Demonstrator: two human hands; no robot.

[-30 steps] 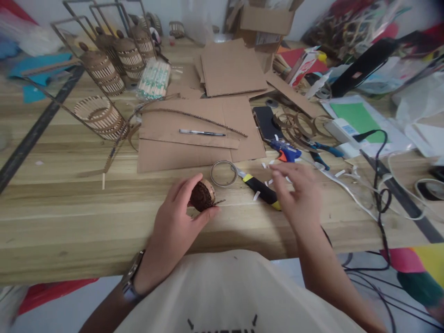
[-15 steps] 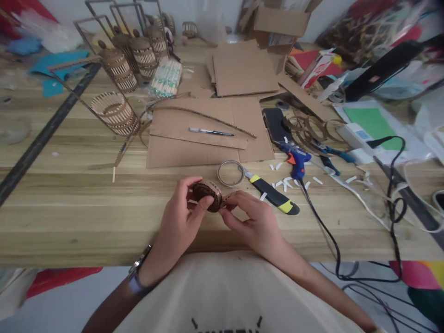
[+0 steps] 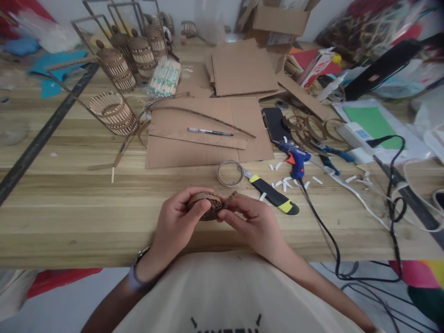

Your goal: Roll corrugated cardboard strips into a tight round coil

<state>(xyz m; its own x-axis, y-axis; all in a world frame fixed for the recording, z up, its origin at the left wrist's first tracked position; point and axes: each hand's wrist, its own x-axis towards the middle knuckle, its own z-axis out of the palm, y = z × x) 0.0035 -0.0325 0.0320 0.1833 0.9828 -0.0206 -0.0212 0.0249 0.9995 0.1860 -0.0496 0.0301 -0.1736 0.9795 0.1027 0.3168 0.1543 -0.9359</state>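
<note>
Between my hands is a coil of corrugated cardboard strip (image 3: 211,212), wound into a round disc with its ridged edge facing me. My left hand (image 3: 178,219) is closed round the disc's left side, thumb across its face. My right hand (image 3: 251,219) pinches the strip's short loose end, which sticks up at the disc's right side. A roll of tape or similar ring (image 3: 230,184) lies just beyond the hands. Beside it rests a yellow and black utility knife (image 3: 272,194), its blade end close to the ring.
A blue glue gun (image 3: 296,159) lies to the right among white scraps, its black cable running over the table edge. Cardboard sheets (image 3: 208,155) with a pen (image 3: 210,132) lie ahead. At left stand an open slatted basket (image 3: 116,113) and several lidded lantern shapes (image 3: 118,69).
The coil has turned in my hands and its flat face now shows more toward me. My left hand has shifted slightly left, and the strip's loose end stands higher.
</note>
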